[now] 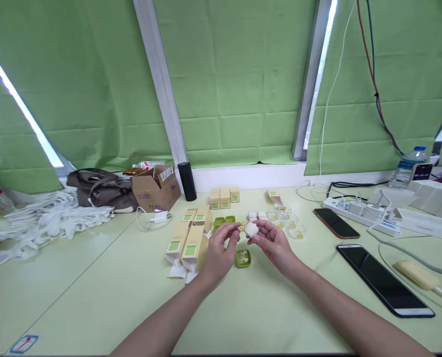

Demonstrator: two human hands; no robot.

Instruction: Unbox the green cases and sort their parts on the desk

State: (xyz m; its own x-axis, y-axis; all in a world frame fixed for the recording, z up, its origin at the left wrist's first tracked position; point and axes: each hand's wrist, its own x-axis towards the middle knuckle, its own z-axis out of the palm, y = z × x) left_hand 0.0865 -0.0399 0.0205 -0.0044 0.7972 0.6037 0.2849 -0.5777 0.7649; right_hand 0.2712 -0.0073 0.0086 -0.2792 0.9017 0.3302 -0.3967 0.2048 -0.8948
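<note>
Between the thumb and fingers of my right hand point(275, 244) is a small white rounded block point(251, 229), held above the table. My left hand point(222, 249) is just left of it, thumb and fingers drawn together; whatever they pinch, if anything, is too small to make out. Below the hands, a green square dish point(243, 258) sits on the table. More green dishes point(224, 219) lie behind my left hand, partly covered by it. Beyond my right hand are several white blocks point(257, 215) and clear plastic lids point(287, 219) with yellow marks.
Cream boxes point(191, 240) with green windows stand left of my hands, and smaller ones point(224, 197) are farther back. To the right lie two phones point(384, 278) point(336, 223), a power strip point(362, 215) and cables. A cardboard box point(156, 188) and black cylinder point(187, 181) stand back left.
</note>
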